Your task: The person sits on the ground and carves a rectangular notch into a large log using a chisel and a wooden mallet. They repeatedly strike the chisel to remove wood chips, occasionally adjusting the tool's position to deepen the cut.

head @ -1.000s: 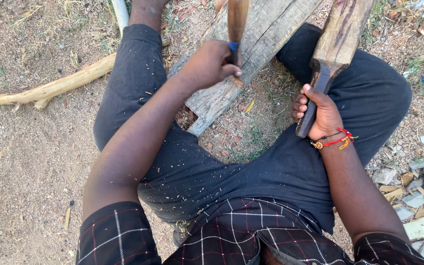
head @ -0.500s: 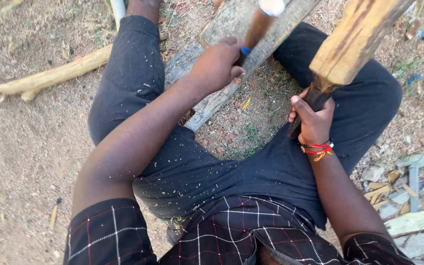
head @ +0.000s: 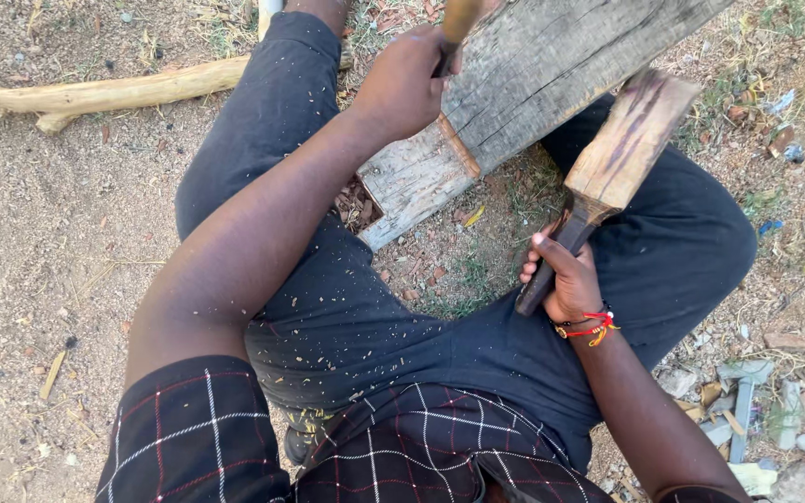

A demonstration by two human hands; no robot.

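Grey, weathered wood fills the top of the head view: a thick plank (head: 533, 84) slants from the upper right corner of the ground down to the bare patch between our knees, its lower end resting on the dirt beside reddish chips.

Our left hand (head: 407, 79) is clenched around the handle of a chisel (head: 457, 23), whose tip we cannot see; the tool stands against the plank's upper face near the top edge of the view. Our right hand (head: 566, 279) grips the dark handle of a wooden mallet (head: 621, 149), whose pale block head tilts up and to the right, just clear of the plank and over our right thigh. A red thread bracelet (head: 589, 326) sits on that wrist.

Compared with 0.5 s ago, the mallet head is lower and nearer the plank, and the right hand has dropped slightly towards our lap. The left hand keeps its grip at the same spot on the plank.

A pale branch (head: 114, 93) lies on the ground at the upper left, well apart from both hands. Sawdust flecks our dark trousers (head: 356, 317).
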